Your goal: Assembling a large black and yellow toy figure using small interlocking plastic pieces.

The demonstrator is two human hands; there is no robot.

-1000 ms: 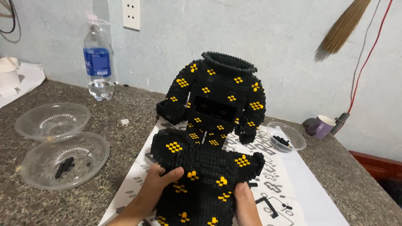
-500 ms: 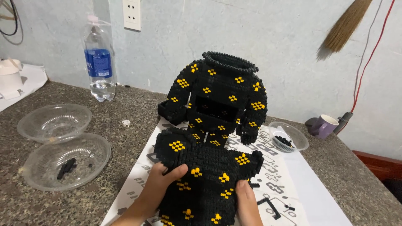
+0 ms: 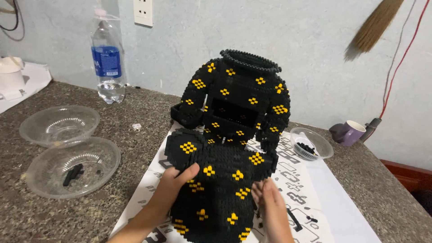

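Two large black brick-built pieces with yellow flower spots stand on a white printed sheet (image 3: 310, 184). The far piece (image 3: 240, 101) is an upright torso shape with two arms and a round collar. The near piece (image 3: 216, 189) is a rounded dome-like block in front of it. My left hand (image 3: 173, 186) presses against the near piece's left side, thumb on its front. On the piece's right side rests my right hand (image 3: 270, 207), fingers flat against it. Both hands grip the near piece.
Two clear plastic bowls (image 3: 60, 123) (image 3: 74, 166) sit at the left, the nearer one with a few black bricks. A water bottle (image 3: 107, 58) stands by the wall. A small clear bowl of black bricks (image 3: 311, 143) and a purple mug (image 3: 348, 132) are at the right.
The view has shifted slightly and both hands have slid a little on the near piece, which sits a bit more upright in front of the torso piece.
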